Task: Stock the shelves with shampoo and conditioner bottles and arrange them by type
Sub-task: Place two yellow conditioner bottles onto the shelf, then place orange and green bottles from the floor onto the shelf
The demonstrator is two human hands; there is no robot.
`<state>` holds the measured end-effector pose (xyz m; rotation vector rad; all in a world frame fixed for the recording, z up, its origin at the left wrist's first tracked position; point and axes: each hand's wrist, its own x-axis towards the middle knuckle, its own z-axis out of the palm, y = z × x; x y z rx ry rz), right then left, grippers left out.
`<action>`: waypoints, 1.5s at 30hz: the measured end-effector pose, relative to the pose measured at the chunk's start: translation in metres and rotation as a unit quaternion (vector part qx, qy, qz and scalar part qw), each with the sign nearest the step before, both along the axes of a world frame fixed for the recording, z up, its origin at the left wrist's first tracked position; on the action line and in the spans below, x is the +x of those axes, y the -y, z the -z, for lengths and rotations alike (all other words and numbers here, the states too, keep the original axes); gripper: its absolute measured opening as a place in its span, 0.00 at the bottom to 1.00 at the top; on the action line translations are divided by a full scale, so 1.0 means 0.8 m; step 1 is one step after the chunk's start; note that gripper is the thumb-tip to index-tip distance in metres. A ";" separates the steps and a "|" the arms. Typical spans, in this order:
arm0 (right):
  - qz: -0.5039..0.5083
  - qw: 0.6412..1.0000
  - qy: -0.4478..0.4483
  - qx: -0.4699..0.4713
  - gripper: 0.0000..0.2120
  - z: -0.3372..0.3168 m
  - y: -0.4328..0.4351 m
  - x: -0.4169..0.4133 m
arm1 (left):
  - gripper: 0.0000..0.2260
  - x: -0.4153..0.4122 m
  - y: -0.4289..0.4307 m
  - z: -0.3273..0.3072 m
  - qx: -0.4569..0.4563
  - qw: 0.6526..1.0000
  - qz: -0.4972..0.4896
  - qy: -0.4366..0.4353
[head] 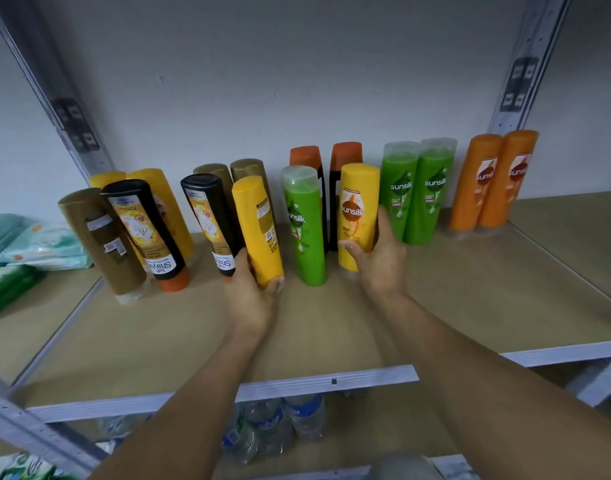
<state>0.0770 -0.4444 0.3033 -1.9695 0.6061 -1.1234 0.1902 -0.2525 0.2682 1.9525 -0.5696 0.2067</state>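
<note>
My left hand [250, 289] grips the base of a yellow bottle [257, 226] turned with its back label toward me. My right hand [378, 261] holds a second yellow Sunsilk bottle [357, 211] by its lower part, label facing me. Between them a green Sunsilk bottle [306, 226] stands on the shelf board [331, 334]. Behind are two black bottles with orange caps [326, 161]. To the left stand black Shayla bottles [143, 226], a gold bottle [101, 240] and more yellow and gold ones. To the right stand two green bottles [418, 192] and two orange bottles [492, 178].
Wet-wipe packs [37, 244] lie on the neighbouring shelf at the left. Metal uprights [72, 123] frame the bay on both sides. Water bottles [273, 427] sit on the shelf below. The front half of the board is bare wood.
</note>
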 end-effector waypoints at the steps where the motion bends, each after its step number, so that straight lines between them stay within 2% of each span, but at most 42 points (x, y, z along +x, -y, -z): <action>1: 0.001 1.000 -0.012 0.002 0.38 0.005 0.000 0.000 | 0.34 0.000 0.000 0.000 0.005 1.000 0.002 0.000; 7: 0.011 0.995 -0.100 0.009 0.41 0.035 0.001 -0.002 | 0.29 -0.007 -0.001 -0.005 0.031 0.999 0.015 -0.001; 10: 0.023 0.993 -0.112 0.004 0.40 0.035 0.001 0.002 | 0.28 -0.011 0.000 -0.008 0.039 0.999 0.012 -0.003; 16: 0.013 0.989 -0.145 0.031 0.33 0.035 -0.001 -0.001 | 0.31 -0.014 -0.003 -0.006 0.075 0.997 0.016 -0.007; 21: -0.018 0.979 -0.202 0.022 0.41 0.036 -0.014 -0.031 | 0.30 -0.026 -0.013 -0.001 0.141 0.990 0.019 0.000; 24: -0.020 0.963 -0.267 -0.033 0.38 0.038 -0.024 -0.067 | 0.34 -0.042 -0.026 0.000 0.199 0.980 0.025 0.002; 27: -0.017 0.924 -0.359 -0.128 0.35 0.036 -0.037 -0.113 | 0.32 -0.066 -0.042 -0.002 0.259 0.966 0.025 -0.002; 29: -0.024 0.906 -0.393 -0.155 0.34 0.035 -0.044 -0.145 | 0.31 -0.084 -0.053 -0.005 0.287 0.957 0.030 0.009; 35: -0.066 0.878 -0.434 -0.191 0.33 0.032 -0.063 -0.232 | 0.25 -0.135 -0.077 -0.002 0.337 0.936 0.052 0.087; 37: -0.081 0.873 -0.436 -0.204 0.34 0.034 -0.073 -0.261 | 0.25 -0.152 -0.084 0.001 0.337 0.935 0.065 0.087; 42: -0.095 0.861 -0.460 -0.196 0.33 0.055 -0.096 -0.323 | 0.31 -0.205 -0.099 0.008 0.403 0.903 0.111 0.101; 45: -0.096 0.850 -0.499 -0.136 0.33 0.085 -0.105 -0.356 | 0.35 -0.242 -0.101 0.015 0.438 0.878 0.152 0.115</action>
